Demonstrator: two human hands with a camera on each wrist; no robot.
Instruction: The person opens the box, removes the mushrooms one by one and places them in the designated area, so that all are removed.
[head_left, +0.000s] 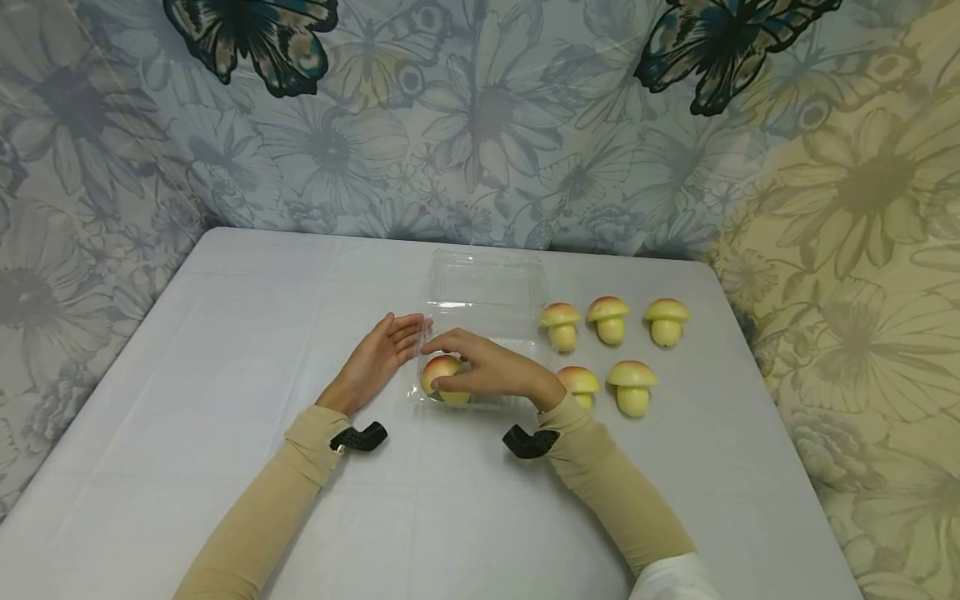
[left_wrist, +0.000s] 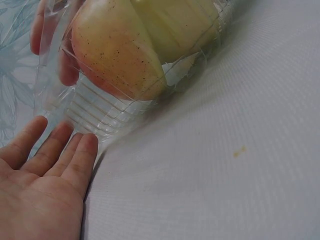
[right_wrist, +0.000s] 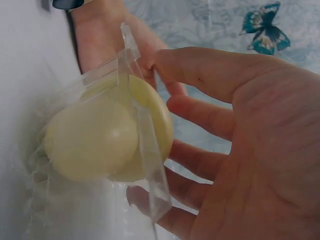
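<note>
A yellow toy mushroom [head_left: 441,372] with a reddish cap lies in the left part of a clear plastic clamshell container [head_left: 517,348], whose lid [head_left: 487,279] is folded back. My right hand [head_left: 487,368] is over it, fingers loosely spread around the cap. In the right wrist view, the fingers of the right hand [right_wrist: 240,130] are beside the mushroom [right_wrist: 95,140], not closed round it. My left hand [head_left: 378,354] is at the container's left side, palm up with straight fingers. The left wrist view shows the left hand [left_wrist: 50,175] holding nothing.
Several more toy mushrooms stand right of the container in two rows, among them a back one [head_left: 666,322] and a front one [head_left: 632,388]. One front mushroom [head_left: 579,383] is partly behind my right wrist. A white cloth covers the table [head_left: 225,333].
</note>
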